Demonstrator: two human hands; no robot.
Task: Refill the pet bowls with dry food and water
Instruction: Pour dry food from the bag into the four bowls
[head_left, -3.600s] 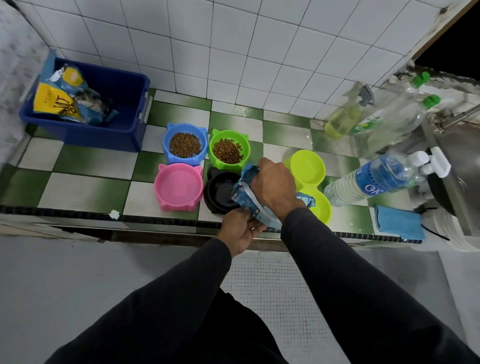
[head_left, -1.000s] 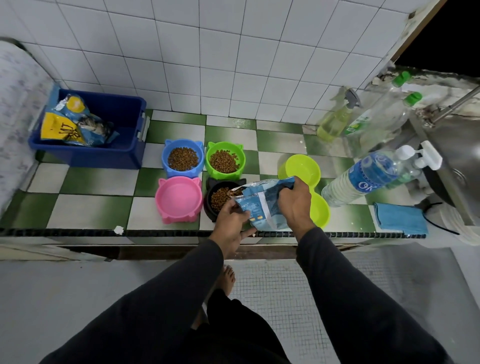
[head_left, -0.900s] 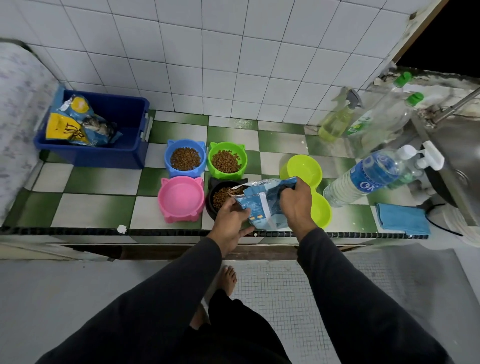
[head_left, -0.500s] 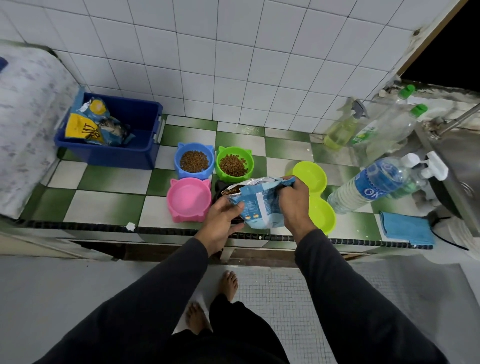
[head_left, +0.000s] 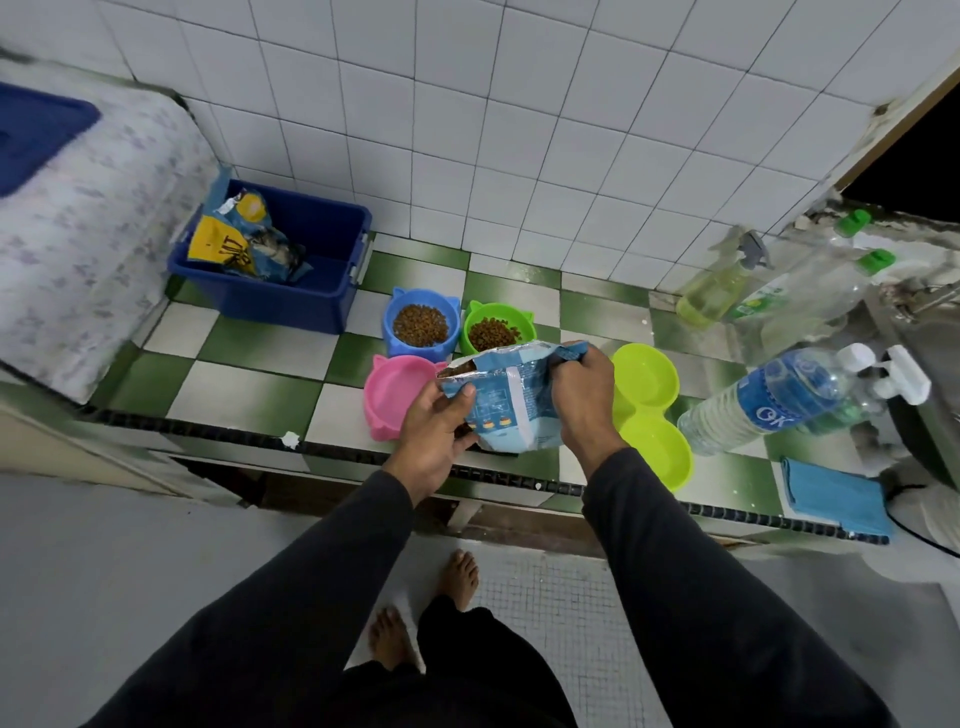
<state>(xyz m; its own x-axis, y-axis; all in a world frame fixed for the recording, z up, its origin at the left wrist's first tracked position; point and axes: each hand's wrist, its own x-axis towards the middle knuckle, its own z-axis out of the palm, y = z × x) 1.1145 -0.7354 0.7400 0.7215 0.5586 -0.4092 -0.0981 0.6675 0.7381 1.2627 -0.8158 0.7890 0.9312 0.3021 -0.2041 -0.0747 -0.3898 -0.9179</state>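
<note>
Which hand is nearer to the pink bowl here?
Left. The left hand grips the food bag right at the pink bowl's near-right edge, overlapping it. The right hand holds the bag's far side, farther right, beside the yellow-green double bowl.

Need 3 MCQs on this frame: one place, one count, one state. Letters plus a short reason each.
1. Where is the blue bin?
A. Counter's far left, by the wall
B. Beside the water bottle
C. On the floor

2. How many bowls show kibble?
A. One
B. Two
C. Four

3. What state is the pink bowl in?
A. Full of kibble
B. Upside down
C. Empty

Key: 1 A, the bin sits left of all bowls against the tiles. 2 B, only the blue bowl and green bowl show kibble. 3 C, its inside is bare pink, while both hands, left and right, hold the food bag beside it.
</note>
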